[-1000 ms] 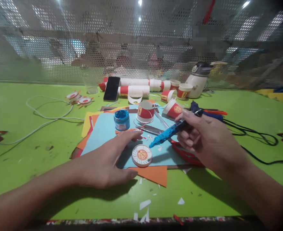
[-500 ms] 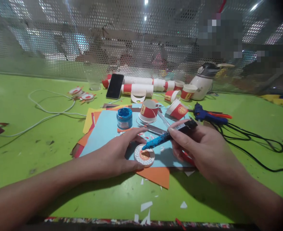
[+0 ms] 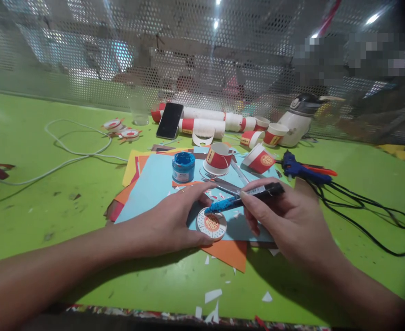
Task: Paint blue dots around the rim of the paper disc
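Observation:
A round white disc (image 3: 220, 229) with a printed orange emblem and small dark marks round its rim lies on light blue paper (image 3: 143, 193). My left hand (image 3: 175, 218) grips the disc's left side between thumb and fingers. In my right hand (image 3: 281, 214) is a marker (image 3: 235, 201), black at the back and smeared with blue paint toward its tip. The tip meets the upper part of the disc. Beyond my left hand stands an open jar of blue paint (image 3: 183, 171). A red-and-white paper cup (image 3: 218, 161) stands beside the jar, with a grey blade-like tool (image 3: 226, 186) in front.
A blue glue gun (image 3: 302, 170) with a black cord lies to the right. At the back are a phone (image 3: 170, 120), white paper tubes (image 3: 202, 114), more paper cups (image 3: 274, 135) and a jug (image 3: 295, 119). White paper scraps (image 3: 212, 295) litter the front.
The view has shifted slightly, so everything sits a little further right. The marker's tip has moved a little over the disc's upper edge, and the orange emblem shows more fully.

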### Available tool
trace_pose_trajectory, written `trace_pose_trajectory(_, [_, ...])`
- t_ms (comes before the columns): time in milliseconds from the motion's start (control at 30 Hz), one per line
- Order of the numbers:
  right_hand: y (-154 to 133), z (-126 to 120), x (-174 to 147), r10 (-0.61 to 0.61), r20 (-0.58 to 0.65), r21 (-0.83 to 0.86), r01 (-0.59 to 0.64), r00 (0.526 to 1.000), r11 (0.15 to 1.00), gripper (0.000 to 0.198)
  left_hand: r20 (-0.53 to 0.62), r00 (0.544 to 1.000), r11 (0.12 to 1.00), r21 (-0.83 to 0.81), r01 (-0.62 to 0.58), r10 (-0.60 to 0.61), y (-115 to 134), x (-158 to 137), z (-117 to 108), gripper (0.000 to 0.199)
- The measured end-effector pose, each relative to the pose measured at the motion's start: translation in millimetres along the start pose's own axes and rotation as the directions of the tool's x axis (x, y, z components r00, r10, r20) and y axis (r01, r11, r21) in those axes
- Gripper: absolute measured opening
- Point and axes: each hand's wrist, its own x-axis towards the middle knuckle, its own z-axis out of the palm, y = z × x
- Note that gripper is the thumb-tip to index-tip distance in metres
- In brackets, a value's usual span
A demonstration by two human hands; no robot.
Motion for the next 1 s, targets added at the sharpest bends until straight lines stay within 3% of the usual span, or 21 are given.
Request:
trace_pose_trajectory(633, [2.7,-2.5,-3.3,-0.038,0.007,-0.215,0.039,0.999,0.976,0.019,-0.039,0.999,0.999,0.050,-0.018,0.020,-0.6,-1.1,0.5,0.091])
trace_pose_trajectory(1000, [8.0,0.7,-6.3,-0.087,-0.034,-0.151,0.081,0.996,0.985,0.019,-0.032,0.999,0.999,0.041,0.000,0.001,0.1,-0.6,0.5,0.090])
